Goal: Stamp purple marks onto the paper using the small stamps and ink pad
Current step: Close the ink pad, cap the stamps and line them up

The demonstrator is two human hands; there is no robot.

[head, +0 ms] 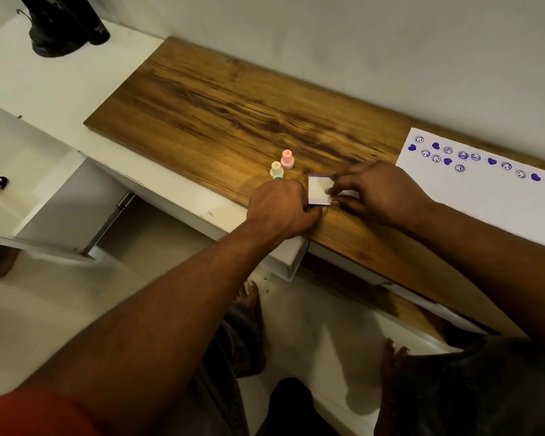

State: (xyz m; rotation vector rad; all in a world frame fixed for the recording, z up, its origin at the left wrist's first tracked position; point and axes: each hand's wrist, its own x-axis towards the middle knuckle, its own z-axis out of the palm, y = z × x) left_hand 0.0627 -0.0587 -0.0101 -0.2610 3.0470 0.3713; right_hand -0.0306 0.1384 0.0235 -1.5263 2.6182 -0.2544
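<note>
Now both hands' grip on ink pad (320, 191), left hand (277, 206), right hand (378, 191), stamps (281, 165) just beside.

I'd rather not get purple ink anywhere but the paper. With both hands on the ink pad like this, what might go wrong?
1. The ink pad sits near the front edge of the wooden desk, held by the left hand and right hand; a slip might drop it.
2. The two small stamps stand just beyond the left hand and could be knocked over.
3. Inky fingers might smudge the paper.
</note>
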